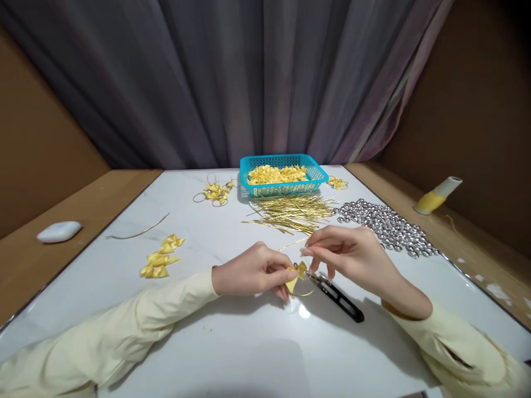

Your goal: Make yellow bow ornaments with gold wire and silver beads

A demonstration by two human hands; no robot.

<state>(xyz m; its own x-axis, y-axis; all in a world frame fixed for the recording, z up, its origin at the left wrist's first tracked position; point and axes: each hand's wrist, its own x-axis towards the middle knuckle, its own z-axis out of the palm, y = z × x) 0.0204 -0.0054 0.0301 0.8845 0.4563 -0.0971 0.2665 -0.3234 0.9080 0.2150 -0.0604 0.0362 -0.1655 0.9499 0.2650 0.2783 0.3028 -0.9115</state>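
Between the thumb and fingers of my left hand [267, 271] is a yellow ribbon bow [296, 276], with a loop of gold cord [305, 294] hanging below it. My right hand [346, 251] is just to the right, thumb and fingertips pinched together above the bow. A faint thin strand seems to run down from that pinch, too fine to make out clearly. Under my right hand lies a pair of black-handled thread snips [338, 298], its blades partly behind the bow and fingers.
A blue basket [286, 190] of yellow bows stands at the back. In front lie gold cord pieces [290, 213]; silver beads [385, 224] spread rightward. Loose bows [160, 260], finished-looking bow clusters [216, 192], a yellow thread spool [437, 196] and a white case [59, 231] lie around.
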